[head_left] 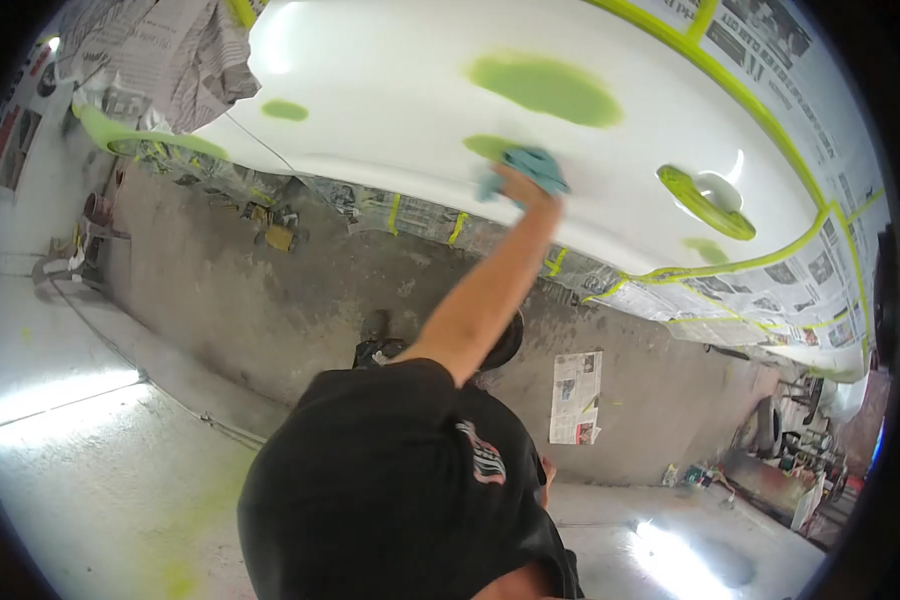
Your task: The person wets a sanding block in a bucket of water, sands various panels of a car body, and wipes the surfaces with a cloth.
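Observation:
My left hand [517, 187] is closed on a crumpled teal cloth [536, 166], pressed against a white car panel [370, 110]. The cloth partly covers the lower edge of a green patch [486, 147]. Above it, the panel has a larger green patch [545, 90]. To the right is a door handle [706, 203] wrapped in yellow-green tape. My right hand [548, 470] shows only as a sliver beside my black shirt, away from the car; its fingers are mostly hidden.
Newspaper masking [790, 270] with yellow-green tape borders the panel. A newspaper sheet [576, 398] lies on the grey floor [270, 260]. Tires and shop clutter [770, 425] stand at the right. A hose or cable [95, 322] runs along the left wall; bright lights [60, 400] are nearby.

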A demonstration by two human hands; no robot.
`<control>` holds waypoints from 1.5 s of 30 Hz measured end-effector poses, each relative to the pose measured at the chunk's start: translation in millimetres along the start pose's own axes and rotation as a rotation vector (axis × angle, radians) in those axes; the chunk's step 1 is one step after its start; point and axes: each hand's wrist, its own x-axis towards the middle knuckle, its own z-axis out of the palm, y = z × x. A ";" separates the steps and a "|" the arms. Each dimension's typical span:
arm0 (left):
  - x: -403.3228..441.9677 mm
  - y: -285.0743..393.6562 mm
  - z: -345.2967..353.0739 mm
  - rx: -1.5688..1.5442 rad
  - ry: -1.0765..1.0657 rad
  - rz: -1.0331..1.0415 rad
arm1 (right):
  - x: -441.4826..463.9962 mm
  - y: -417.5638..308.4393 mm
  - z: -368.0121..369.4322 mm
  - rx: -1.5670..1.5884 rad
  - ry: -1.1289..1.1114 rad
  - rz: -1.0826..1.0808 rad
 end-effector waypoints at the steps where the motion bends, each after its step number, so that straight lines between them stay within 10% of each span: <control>1: 19.8 -61.6 -28.8 -0.166 0.026 -0.159 | -1.5 9.4 -3.3 0.025 -0.006 0.011; 4: 7.5 -92.3 -53.6 -0.292 -0.122 -0.579 | -1.3 1.7 -14.1 0.021 -0.038 0.031; 9: 83.5 -3.9 -57.8 -0.626 0.003 -0.515 | -0.3 -43.8 -24.0 -0.080 -0.109 0.011; 11: 142.7 67.3 -54.6 -2.001 0.198 -0.476 | 0.3 -70.3 -20.9 -0.119 -0.114 -0.009; 12: 176.1 97.3 -57.3 -1.827 0.189 -0.416 | 0.5 -85.6 -17.6 -0.137 -0.115 -0.015; 14: 241.6 171.1 -69.8 -0.320 -0.010 -0.308 | -2.4 -117.6 -8.7 -0.175 -0.113 -0.029; 21: 290.3 405.8 6.0 0.083 0.020 0.225 | 3.4 -219.7 41.2 -0.258 -0.117 -0.090; 31: 79.4 425.1 178.9 1.198 -0.159 1.563 | -1.4 -276.2 70.5 -0.212 -0.105 -0.186; 45: 63.9 473.4 204.1 1.425 -0.412 1.792 | 17.3 -292.7 115.4 -0.149 -0.184 -0.329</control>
